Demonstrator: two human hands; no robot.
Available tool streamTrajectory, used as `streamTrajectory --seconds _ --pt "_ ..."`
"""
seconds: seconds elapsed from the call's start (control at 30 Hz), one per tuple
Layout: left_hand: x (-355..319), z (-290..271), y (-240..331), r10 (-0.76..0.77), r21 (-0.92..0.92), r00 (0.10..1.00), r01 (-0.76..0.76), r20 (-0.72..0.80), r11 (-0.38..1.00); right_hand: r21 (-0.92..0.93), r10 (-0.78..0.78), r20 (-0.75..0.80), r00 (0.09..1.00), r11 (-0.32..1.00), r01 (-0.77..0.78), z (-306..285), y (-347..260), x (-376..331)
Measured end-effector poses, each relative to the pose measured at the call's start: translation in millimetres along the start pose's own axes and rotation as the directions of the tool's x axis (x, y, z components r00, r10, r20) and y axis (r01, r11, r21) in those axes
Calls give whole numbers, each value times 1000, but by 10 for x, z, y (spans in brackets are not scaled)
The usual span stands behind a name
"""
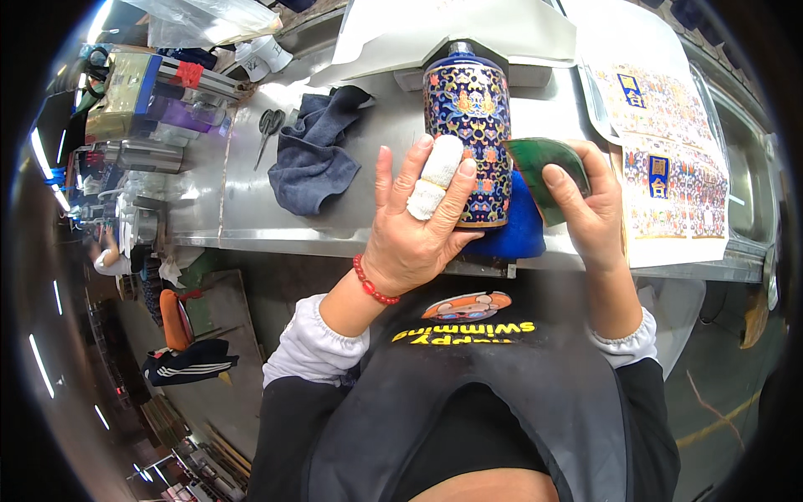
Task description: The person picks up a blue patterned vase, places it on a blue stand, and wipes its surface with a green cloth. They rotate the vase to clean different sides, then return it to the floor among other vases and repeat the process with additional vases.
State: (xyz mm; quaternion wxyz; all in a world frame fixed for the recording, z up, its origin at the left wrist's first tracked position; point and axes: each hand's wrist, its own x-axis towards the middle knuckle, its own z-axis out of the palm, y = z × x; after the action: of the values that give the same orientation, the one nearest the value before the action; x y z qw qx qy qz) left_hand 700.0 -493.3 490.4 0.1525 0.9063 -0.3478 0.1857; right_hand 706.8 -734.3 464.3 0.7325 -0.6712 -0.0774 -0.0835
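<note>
A dark blue bottle (468, 109), covered in a colourful floral pattern, lies on the metal bench with its neck away from me. My left hand (410, 230) lies against its lower left side, fingers stretched out and spread. White wrapping (437, 174) covers one of that hand's fingers, and a red bead bracelet (370, 281) circles the wrist. In my right hand (595, 209) a flat green scraper (535, 171) is pinched between thumb and fingers, its edge close beside the bottle's right side. Blue cloth (523, 222) shows beneath the bottle near the bench edge.
A crumpled grey-blue cloth (311, 159) and black scissors (268, 130) lie left on the bench (238, 201). Printed patterned sheets (677, 197) are at the right, beside a metal basin (740, 159). White sheeting (452, 25) hangs behind the bottle. Boxes and containers crowd the far left.
</note>
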Motion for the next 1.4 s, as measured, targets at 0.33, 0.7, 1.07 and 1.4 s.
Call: streamTrajectory --seconds 0.33,0.7,1.07,1.4 --pt "-55 50 -144 -68 -423 993 20 -99 906 -247 -481 535 695 697 673 0 -208 86" --pt "337 140 -295 -306 -832 949 226 72 507 -503 -327 367 871 718 481 -58 -79 -115" --pt "1318 271 -872 -127 -690 700 626 703 -364 -484 -344 339 876 734 476 152 20 -175" --pt "956 -507 -729 -468 -795 688 605 554 -51 -529 -449 302 841 655 540 -41 71 -101"
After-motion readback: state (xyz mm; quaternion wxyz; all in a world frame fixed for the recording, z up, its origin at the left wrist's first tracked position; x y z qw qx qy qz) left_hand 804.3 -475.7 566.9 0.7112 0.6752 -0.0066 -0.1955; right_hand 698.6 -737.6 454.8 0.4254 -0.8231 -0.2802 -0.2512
